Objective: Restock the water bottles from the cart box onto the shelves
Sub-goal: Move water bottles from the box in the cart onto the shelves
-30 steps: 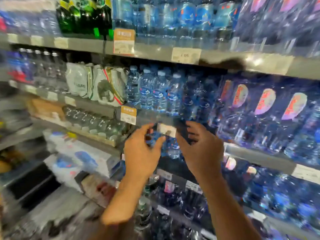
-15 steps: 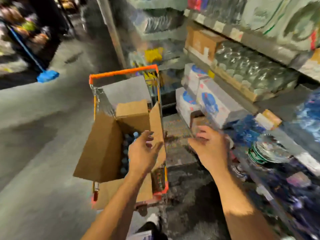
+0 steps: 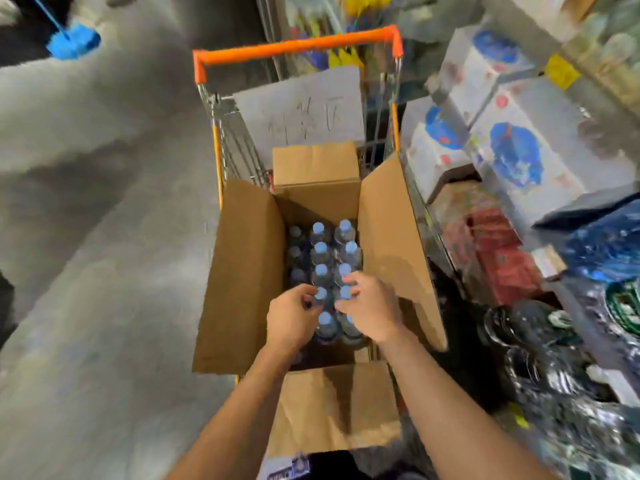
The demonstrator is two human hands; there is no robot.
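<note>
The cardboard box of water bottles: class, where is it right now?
In the head view, the cardboard box sits open in the orange-handled cart at centre frame, left of the shelves, with both hands reaching into it.

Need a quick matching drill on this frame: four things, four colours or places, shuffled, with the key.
Things:
1. cart handle
2. bottle caps
3. box flaps
4. both hands, left hand and right hand

Descriptions:
A. brown, folded open
B. orange
C. pale blue
D. down in the box, on bottle tops

Pairs: 1-B, 2-C, 3-A, 4-D
</note>
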